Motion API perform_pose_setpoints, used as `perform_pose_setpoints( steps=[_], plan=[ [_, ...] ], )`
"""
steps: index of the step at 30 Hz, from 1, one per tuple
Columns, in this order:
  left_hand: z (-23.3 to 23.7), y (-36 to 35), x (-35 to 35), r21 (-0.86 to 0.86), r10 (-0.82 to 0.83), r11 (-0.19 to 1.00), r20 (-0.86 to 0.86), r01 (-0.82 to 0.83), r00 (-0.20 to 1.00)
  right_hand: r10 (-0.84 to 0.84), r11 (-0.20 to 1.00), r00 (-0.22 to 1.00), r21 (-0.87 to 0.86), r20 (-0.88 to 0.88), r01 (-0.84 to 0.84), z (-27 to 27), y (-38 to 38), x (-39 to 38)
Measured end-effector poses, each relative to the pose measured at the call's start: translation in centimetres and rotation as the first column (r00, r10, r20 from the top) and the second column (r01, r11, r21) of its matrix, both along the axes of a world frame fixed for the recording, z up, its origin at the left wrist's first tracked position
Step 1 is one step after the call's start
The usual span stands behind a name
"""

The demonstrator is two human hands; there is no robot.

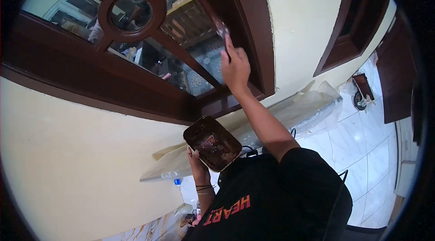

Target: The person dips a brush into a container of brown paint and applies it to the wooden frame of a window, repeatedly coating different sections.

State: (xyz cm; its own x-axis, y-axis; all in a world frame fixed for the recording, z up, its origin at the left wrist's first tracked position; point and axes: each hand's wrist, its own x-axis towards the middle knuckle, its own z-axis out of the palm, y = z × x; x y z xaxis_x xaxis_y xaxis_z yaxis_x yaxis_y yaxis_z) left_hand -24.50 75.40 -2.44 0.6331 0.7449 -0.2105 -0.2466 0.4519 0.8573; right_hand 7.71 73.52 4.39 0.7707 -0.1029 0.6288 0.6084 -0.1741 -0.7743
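Note:
My right hand (pixel 236 66) is closed around a paintbrush (pixel 222 29), its bristle end blurred against the inner right side of a dark brown wooden window frame (pixel 251 55). The arm is stretched up and out in front of me. Lower down, close to my body, my left hand (pixel 195 161) grips the edge of a rectangular paint tub (pixel 213 143). Dark brown paint coats the tub's inside, and part of the left fingers is hidden beneath it. Glass panes (pixel 131 12) sit between the frame's bars, around a round centre piece.
Cream walls (pixel 68 159) surround the window. A plastic-covered ledge (pixel 281 116) runs below it. To the right are a second brown window (pixel 349 37), a brown door (pixel 398 69) and white tiled floor (pixel 353 146). A dark round object (pixel 359 100) lies on the floor.

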Motion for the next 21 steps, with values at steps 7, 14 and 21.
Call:
perform_pose_setpoints(
  steps=[7, 14, 21],
  plan=[
    [-0.7, 0.6, 0.1, 0.003, -0.017, 1.0, -0.008, 0.017, 1.0, -0.124, 0.909, 0.967, -0.417, -0.222, 0.021, -13.3, -3.2, -1.8],
    [-0.4, 0.5, 0.2, 0.0, -0.009, 1.0, 0.004, 0.009, 1.0, -0.157, 0.822, 0.905, -0.561, -0.397, -0.103, -19.1, -4.7, -3.0],
    [-0.4, 0.3, 0.0, -0.002, 0.027, 1.0, -0.011, -0.027, 1.0, -0.183, 0.822, 0.8, -0.536, -0.572, -0.195, -21.9, -6.0, -3.9]
  ],
)
